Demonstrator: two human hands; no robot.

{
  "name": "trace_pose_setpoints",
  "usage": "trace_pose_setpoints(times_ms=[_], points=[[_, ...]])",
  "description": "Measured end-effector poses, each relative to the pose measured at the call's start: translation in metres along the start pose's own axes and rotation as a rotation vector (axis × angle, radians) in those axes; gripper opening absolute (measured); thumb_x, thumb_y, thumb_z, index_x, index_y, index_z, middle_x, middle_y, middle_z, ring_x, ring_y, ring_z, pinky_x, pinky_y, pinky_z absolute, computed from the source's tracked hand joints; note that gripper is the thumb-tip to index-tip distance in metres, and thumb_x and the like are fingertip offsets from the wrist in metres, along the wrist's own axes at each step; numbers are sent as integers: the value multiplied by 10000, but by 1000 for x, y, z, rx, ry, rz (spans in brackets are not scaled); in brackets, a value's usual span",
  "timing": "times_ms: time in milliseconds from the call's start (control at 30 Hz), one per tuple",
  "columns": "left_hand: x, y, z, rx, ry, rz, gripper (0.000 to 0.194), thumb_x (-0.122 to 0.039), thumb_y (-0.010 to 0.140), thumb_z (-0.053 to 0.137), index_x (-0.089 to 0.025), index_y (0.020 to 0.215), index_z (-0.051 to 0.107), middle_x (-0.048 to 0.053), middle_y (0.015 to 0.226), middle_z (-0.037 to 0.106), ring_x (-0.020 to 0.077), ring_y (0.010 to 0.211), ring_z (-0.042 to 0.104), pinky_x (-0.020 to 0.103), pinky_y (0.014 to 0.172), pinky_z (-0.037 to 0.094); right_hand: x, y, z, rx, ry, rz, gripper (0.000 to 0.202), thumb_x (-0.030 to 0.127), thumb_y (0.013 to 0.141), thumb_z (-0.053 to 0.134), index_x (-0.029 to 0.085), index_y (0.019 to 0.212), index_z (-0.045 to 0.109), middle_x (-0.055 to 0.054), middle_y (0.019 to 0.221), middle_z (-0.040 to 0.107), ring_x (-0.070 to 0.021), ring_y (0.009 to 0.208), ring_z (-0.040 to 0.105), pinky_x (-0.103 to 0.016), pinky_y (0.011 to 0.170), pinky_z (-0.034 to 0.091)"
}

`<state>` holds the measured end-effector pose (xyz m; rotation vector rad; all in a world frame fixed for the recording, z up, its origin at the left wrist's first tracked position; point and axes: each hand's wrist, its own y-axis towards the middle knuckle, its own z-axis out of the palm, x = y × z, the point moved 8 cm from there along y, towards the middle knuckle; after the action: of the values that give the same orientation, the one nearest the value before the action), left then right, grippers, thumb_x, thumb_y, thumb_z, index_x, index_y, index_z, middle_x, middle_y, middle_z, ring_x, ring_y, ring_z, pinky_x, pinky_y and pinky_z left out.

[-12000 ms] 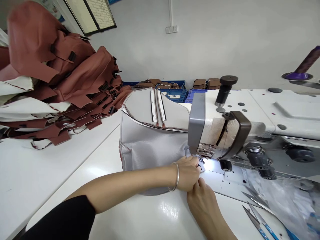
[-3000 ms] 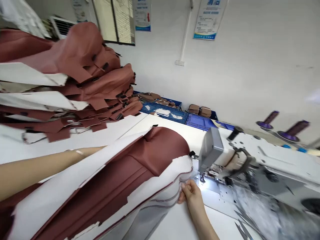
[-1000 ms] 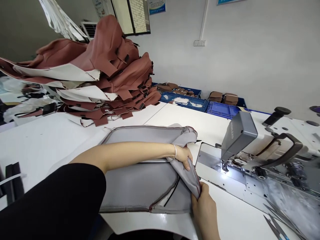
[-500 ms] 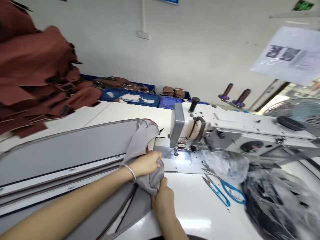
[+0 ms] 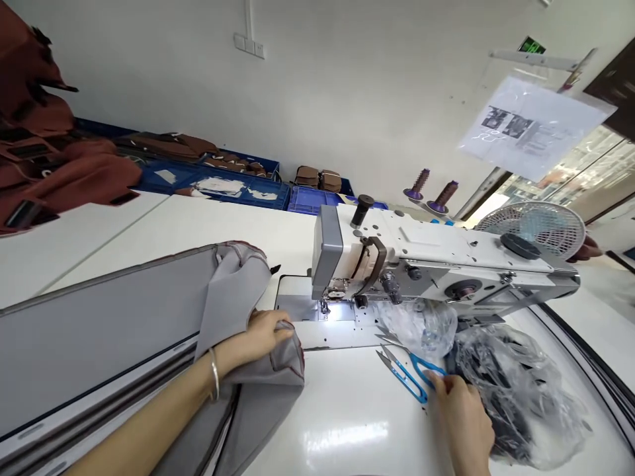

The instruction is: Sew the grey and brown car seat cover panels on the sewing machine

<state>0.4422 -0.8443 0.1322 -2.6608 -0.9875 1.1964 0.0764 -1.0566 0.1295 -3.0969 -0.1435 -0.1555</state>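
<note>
My left hand [image 5: 260, 338], with a bangle on its wrist, is closed on a folded corner of a large grey fabric piece [image 5: 149, 291] with dark red edging. The piece lies to the left of the sewing machine's needle area [image 5: 325, 309], apart from it. At the right, my right hand [image 5: 464, 413] pinches the handle of the blue-handled scissors [image 5: 421, 365], which lie on the table with blades towards the machine. Blue thread snips [image 5: 403, 377] lie just left of the scissors. My right palm is turned away and part of the handle is hidden.
The sewing machine [image 5: 426, 235] stands across the white table [image 5: 347, 403]. Clear plastic bags [image 5: 520, 390] with dark contents lie at the right. Blue crates [image 5: 173, 178] and reddish-brown pieces [image 5: 74, 165] sit behind and left; a fan [image 5: 538, 228] stands behind.
My right hand has let go of the grey fabric and moved right to the scissors' handle. My left hand still grips the fabric. The view has turned to the right.
</note>
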Motion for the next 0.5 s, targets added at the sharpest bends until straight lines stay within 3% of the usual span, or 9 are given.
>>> trace_pose_setpoints(times_ms=[200, 267, 367, 433, 500], points=[[5, -5, -7, -46, -177, 3, 223, -329, 605, 604, -149, 728, 649, 37, 785, 681, 206, 818, 598, 269, 765, 431, 20, 0, 5, -2, 64, -53, 399, 531, 868, 306, 222, 788, 547, -114, 896, 579, -269, 672, 586, -369, 558, 418], [7, -2, -6, -61, -179, 7, 214, -326, 599, 615, -149, 713, 653, 34, 761, 675, 209, 805, 597, 271, 754, 432, 21, -6, -6, -120, 146, -144, 399, 555, 848, 320, 230, 738, 523, -112, 865, 584, -282, 736, 581, -377, 596, 426], [10, 1, -3, -75, -153, 3, 175, -291, 613, 628, -156, 720, 656, 34, 774, 676, 209, 816, 595, 278, 768, 433, 29, -34, -27, -344, 466, -340, 420, 631, 804, 407, 231, 726, 505, -98, 844, 608, -257, 788, 571, -342, 692, 432], [9, 1, 0, -64, -156, 20, 161, -259, 646, 618, -149, 757, 657, 53, 838, 679, 217, 857, 586, 301, 818, 427, 45, -53, -20, -253, 701, -366, 432, 663, 779, 470, 232, 747, 494, -48, 748, 595, -196, 650, 543, -285, 623, 417], [6, -2, 4, -36, -183, 52, 154, -223, 687, 587, -141, 799, 654, 73, 905, 668, 231, 926, 565, 334, 886, 402, 76, -71, -1, -27, 843, -349, 442, 677, 762, 500, 236, 753, 468, 19, 590, 499, -151, 507, 445, -255, 516, 367]])
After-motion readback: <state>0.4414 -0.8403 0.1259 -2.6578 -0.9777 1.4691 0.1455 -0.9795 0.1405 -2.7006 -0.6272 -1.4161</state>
